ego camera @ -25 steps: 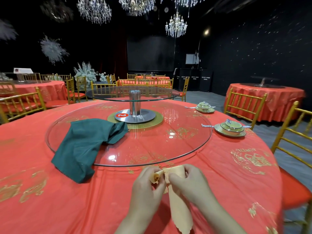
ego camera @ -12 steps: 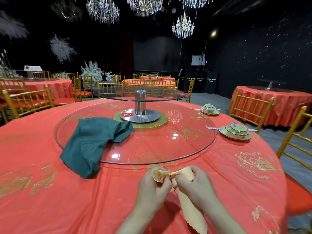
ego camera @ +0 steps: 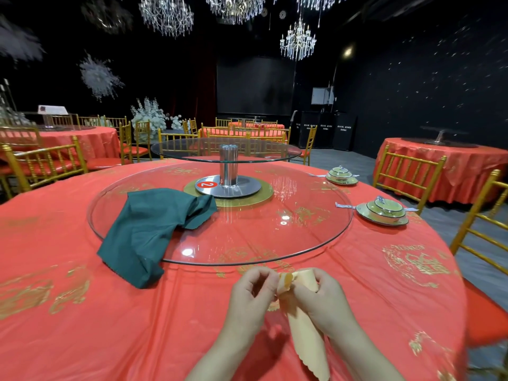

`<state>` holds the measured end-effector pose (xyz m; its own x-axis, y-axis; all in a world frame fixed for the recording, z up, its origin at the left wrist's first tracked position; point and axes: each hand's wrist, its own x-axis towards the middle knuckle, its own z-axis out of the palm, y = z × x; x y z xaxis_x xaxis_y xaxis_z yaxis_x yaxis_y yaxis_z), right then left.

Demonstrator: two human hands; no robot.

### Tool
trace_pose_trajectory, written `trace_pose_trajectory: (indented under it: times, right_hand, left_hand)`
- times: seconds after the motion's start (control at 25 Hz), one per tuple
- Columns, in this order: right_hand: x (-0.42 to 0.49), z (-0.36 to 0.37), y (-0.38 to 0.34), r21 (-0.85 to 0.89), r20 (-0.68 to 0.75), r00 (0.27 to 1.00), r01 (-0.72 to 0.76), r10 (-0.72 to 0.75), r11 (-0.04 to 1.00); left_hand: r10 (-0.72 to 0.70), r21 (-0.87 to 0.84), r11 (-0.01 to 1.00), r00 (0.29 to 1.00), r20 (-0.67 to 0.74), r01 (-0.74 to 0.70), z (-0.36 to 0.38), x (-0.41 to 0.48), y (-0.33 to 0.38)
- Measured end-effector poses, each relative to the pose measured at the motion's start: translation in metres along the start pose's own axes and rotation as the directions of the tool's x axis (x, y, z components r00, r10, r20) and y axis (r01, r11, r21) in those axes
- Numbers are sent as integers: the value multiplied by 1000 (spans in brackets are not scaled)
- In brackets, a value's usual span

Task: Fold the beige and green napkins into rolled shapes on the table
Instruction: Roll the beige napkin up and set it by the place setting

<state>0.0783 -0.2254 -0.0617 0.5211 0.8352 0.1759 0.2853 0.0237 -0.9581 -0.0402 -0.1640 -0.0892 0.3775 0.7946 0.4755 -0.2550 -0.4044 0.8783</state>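
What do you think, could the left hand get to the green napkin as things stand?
Probably yes, once freed: the left hand pinches the beige napkin, while the green napkin lies uncovered to its left, only tablecloth between them.

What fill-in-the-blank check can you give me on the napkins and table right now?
1. The left hand and right hand both grip the napkin, whose colour is ____.
2. The green napkin lies draped over the glass turntable rim, to the hands' ____.
3. The red disc beside the metal post shows the number ____.
Missing words: beige; left; 2.
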Motion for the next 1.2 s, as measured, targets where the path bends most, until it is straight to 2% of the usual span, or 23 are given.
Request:
trace_pose_trajectory:
  times: [0.08,0.24,0.44,0.56,0.72,0.84,0.92,1.2]
  right_hand:
    - [-1,1,1,-16,38,999,-17,18,1000]
    - [0,-8,-3,-50,107,994,-20,26,999]
    - [-5,-15,-3,-28,168,982,-86,90,996]
    - [-7,-17,-1,-19,193,977,-87,89,996]
    - [-6,-16,3,-21,162,983,-83,85,996]
    - [-7,-10,6,1,136,984,-119,118,993]
    - [-6,-3,12,-26,108,987,-121,123,992]
    - [-4,14,12,-109,82,989,-110,119,988]
  left_hand:
    - [13,31,999,1000,19,-14,1,-1,0]
    - [-31,-20,999,996,83,32,-4,1,-2]
    - [14,113,993,987,160,-32,-5,1,-10]
    - [-5,141,990,977,215,-26,-9,2,-11]
    - [36,284,954,975,218,-98,-8,-1,-14]
    - [114,485,849,969,217,-208,-6,-4,-12]
    - [115,582,780,967,227,-230,-7,-2,-10]
    - [142,586,778,972,186,-225,-11,-5,-11]
